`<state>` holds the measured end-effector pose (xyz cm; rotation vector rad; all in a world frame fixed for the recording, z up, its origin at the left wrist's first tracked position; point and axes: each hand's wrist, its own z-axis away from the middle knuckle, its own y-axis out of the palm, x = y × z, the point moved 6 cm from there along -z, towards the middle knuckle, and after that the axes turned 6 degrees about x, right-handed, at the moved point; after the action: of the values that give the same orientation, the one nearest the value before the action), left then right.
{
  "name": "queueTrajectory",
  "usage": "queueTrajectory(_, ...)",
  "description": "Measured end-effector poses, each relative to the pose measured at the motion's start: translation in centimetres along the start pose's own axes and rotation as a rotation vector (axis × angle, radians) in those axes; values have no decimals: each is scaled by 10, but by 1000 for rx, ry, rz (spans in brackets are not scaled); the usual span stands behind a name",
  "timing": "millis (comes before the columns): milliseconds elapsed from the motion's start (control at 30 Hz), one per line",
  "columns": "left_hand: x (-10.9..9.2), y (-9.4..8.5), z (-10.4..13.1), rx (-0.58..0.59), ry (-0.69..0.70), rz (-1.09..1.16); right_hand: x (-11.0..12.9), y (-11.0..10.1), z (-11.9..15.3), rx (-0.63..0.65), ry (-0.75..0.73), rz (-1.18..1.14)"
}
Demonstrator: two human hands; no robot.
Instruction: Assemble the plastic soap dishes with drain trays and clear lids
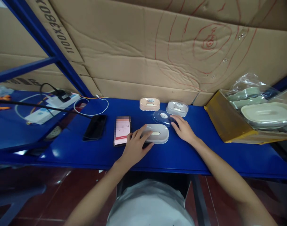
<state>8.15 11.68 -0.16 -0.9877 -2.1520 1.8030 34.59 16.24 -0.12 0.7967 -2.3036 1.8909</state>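
A grey oval dish point(162, 130) with a pale bar at its middle lies on the blue table point(181, 157). My left hand point(136, 144) rests on the dish's left side, fingers spread. Just behind the dish is a clear oval lid point(160, 116) with a round sticker. The fingers of my right hand point(183, 129) are apart and touch the lid's right edge. Farther back stand a peach oval dish point(149, 104) and another grey one point(177, 108), both under clear covers with stickers.
Left of the dish lie a lit phone point(122, 131) and a dark phone point(95, 127). A white power strip point(52, 108) with cables is farther left. At right, a cardboard box point(224, 122) holds wrapped green and cream dishes. Cardboard point(119, 53) stands behind.
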Motion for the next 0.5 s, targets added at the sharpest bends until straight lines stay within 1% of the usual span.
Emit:
queueTrajectory(133,1,-1,0,0,-35,5,6,-4,4,-39,-3,-4)
queueTrajectory(233,1,-1,0,-2,-31,10,10,3,5,-5,-43,14)
queueTrajectory(300,1,-1,0,-10,-26,19,8,8,3,4,-43,15)
queueTrajectory(400,1,-1,0,-18,-15,37,2,9,-2,-43,1,-4)
queueTrajectory(500,2,-2,0,-23,-11,53,-2,2,-2,-103,24,-50)
